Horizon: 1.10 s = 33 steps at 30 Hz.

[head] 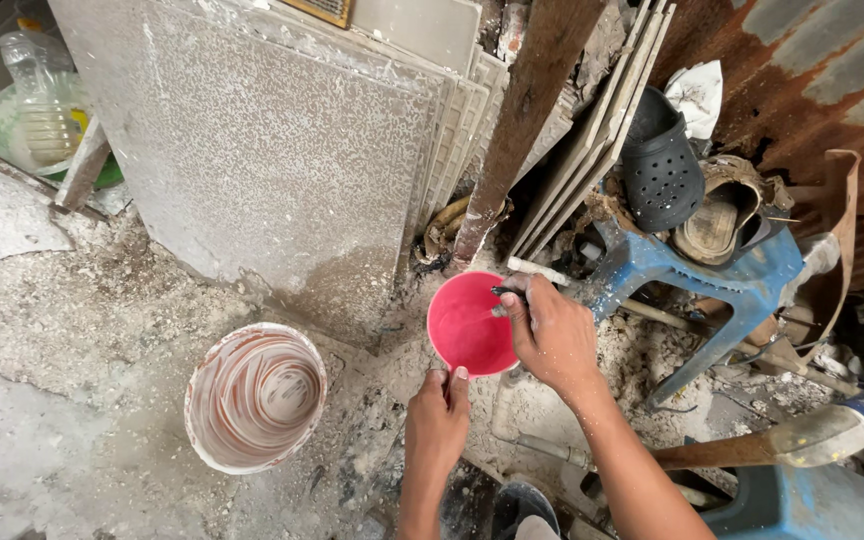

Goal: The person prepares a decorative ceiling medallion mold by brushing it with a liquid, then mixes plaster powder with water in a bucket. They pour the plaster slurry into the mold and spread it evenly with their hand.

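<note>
A small pink plastic bowl (464,325) is held above the dusty ground. My left hand (437,420) pinches its near rim from below. My right hand (550,330) rests over the bowl's right rim and grips a thin dark tool (508,291) whose tip points into the bowl. The bowl's inside looks smooth pink; I cannot tell whether anything is in it. A white bucket (255,396) smeared with pale paste stands on the ground to the left of the hands.
Large grey slabs and tiles (282,150) lean against the wall behind. A blue plastic stool (702,275) lies tipped at the right with a black clog (660,160) and sandal on it. A hammer-like handle (752,448) lies lower right. A clear plastic bottle (37,100) sits upper left.
</note>
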Each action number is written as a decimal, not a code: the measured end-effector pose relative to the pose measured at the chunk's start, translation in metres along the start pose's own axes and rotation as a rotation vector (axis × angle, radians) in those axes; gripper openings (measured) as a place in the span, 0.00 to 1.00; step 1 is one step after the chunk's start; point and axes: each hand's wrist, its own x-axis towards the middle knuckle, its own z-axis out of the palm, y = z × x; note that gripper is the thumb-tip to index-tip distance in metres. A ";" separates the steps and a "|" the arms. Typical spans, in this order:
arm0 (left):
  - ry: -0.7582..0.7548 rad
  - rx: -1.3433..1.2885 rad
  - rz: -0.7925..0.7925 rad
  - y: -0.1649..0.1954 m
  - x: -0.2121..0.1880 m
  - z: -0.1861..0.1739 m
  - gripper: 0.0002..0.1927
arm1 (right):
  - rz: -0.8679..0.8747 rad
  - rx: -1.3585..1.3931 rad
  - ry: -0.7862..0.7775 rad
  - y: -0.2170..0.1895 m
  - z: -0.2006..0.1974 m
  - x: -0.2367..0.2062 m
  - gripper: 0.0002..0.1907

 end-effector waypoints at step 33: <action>0.082 -0.019 0.071 -0.001 -0.003 -0.009 0.17 | -0.089 0.119 0.007 0.003 -0.008 -0.006 0.17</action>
